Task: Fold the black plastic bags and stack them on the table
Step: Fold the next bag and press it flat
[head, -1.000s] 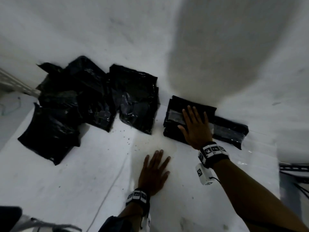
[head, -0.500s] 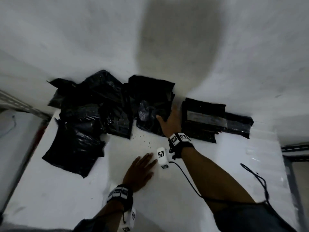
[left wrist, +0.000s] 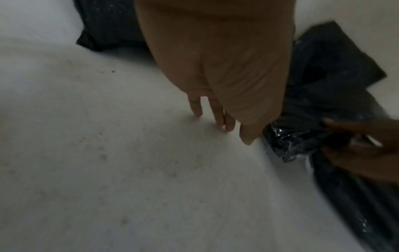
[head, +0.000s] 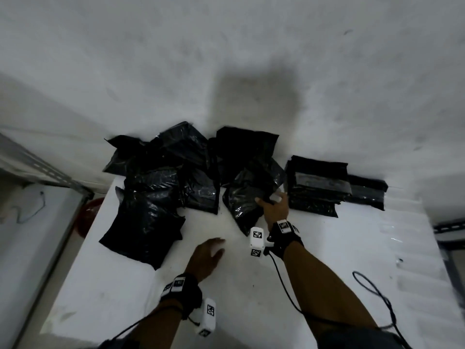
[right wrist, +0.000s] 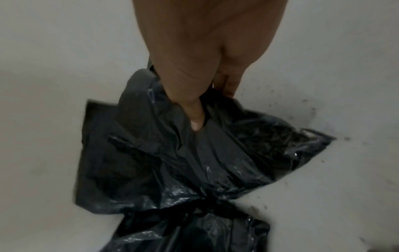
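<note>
My right hand (head: 273, 206) pinches the near edge of a crumpled black plastic bag (head: 247, 195) in the middle of the white table (head: 327, 238). In the right wrist view the thumb (right wrist: 194, 112) presses into the bag (right wrist: 194, 162) with the other fingers curled under its edge. A neat stack of folded black bags (head: 315, 186) lies just right of that hand, against the wall. A loose heap of unfolded black bags (head: 161, 187) lies to the left. My left hand (head: 208, 253) rests on the bare table with its fingers straight, fingertips (left wrist: 224, 124) touching the surface.
A white wall (head: 226, 71) rises directly behind the bags. The table's left edge drops beside a grey metal rail (head: 42, 170) and a red object (head: 88, 215) below. A black cable (head: 372, 293) loops over the table at the right.
My right hand left the folded stack, moved left to the crumpled bag and took hold of its edge. The left hand stayed flat on the table. The head view shifted back.
</note>
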